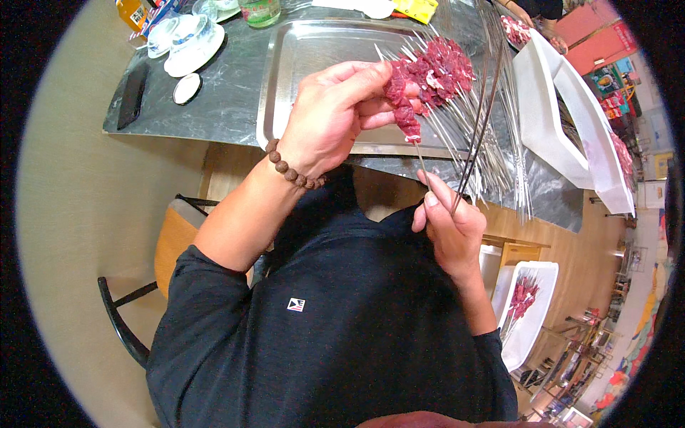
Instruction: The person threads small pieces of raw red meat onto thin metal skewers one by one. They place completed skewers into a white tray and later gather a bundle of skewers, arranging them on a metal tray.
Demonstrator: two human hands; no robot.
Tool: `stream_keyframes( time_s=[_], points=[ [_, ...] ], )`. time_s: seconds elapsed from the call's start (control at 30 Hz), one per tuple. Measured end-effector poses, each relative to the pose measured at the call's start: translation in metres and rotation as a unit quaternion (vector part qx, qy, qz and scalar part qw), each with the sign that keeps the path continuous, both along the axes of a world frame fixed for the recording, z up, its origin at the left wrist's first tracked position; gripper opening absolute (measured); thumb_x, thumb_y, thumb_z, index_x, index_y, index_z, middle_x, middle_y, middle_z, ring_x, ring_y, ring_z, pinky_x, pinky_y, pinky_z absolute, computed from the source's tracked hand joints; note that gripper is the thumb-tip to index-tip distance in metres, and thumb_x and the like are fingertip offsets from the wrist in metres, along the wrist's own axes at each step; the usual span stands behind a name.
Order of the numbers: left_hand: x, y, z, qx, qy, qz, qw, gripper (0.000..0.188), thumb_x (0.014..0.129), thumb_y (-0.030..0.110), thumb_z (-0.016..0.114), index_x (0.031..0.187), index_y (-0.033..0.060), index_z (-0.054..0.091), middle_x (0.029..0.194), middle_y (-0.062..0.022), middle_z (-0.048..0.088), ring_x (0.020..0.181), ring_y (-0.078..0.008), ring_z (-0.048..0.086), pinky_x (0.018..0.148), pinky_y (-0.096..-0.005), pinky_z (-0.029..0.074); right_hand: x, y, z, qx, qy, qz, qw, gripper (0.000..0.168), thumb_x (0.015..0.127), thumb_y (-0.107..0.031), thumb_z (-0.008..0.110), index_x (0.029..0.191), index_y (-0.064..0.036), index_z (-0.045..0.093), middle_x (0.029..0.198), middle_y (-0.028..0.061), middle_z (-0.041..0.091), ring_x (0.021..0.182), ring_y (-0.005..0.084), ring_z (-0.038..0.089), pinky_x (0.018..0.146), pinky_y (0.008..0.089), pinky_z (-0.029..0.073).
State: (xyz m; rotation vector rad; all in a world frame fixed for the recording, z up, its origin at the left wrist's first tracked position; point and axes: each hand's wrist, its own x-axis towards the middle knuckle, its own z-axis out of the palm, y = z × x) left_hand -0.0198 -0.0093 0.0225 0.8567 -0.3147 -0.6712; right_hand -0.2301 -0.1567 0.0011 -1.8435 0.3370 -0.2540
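Observation:
My left hand (342,101), with a brown bead bracelet at the wrist, holds the raw red meat (408,120) threaded on a metal skewer (421,160). Lower right, my right hand (452,222) grips the bare end of that skewer, and several dark bare skewers (478,134) stick up from the same hand. Behind my left fingers, a pile of raw meat skewers (447,67) lies over the right part of a steel tray (321,53), handle ends pointing towards me. More bare metal skewers (514,128) lie on the table to the right of the pile.
White plastic bins (540,117) stand on the right of the dark marble-patterned table (235,96). A phone-like black object (131,96), dishes (195,51) and a glass jar (259,12) are at left and back. Another person's hand (516,12) is at top right. A white bin (530,315) with meat skewers sits low right.

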Motion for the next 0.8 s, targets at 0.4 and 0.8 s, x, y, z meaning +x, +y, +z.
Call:
stream_keyframes(
  time_s=[0.4,0.8],
  points=[
    [-0.007,0.003,-0.01,0.029,0.0,-0.047,0.998,0.032,0.103,0.019,0.07,0.126,-0.0033,0.066,0.124,-0.0176,0.074,0.111,-0.0291,0.075,0.098,-0.0405,0.062,0.01,0.003,0.009,-0.042,0.005,0.02,0.999,0.037,0.108,-0.011,0.053,0.141,0.001,0.066,0.07,0.001,0.064,0.055,0.0029,0.043,0.053,0.021,0.035],
    [0.001,0.009,-0.009,-0.011,0.047,-0.055,0.997,0.027,0.106,0.018,0.064,0.123,-0.0034,0.065,0.123,-0.0234,0.073,0.105,-0.0342,0.076,0.093,-0.0447,0.065,0.011,0.002,0.0,-0.027,0.025,0.016,0.999,0.037,0.108,-0.012,0.055,0.142,0.0,0.066,0.071,-0.0001,0.065,0.055,0.0025,0.043,0.052,0.0203,0.034]
  ],
)
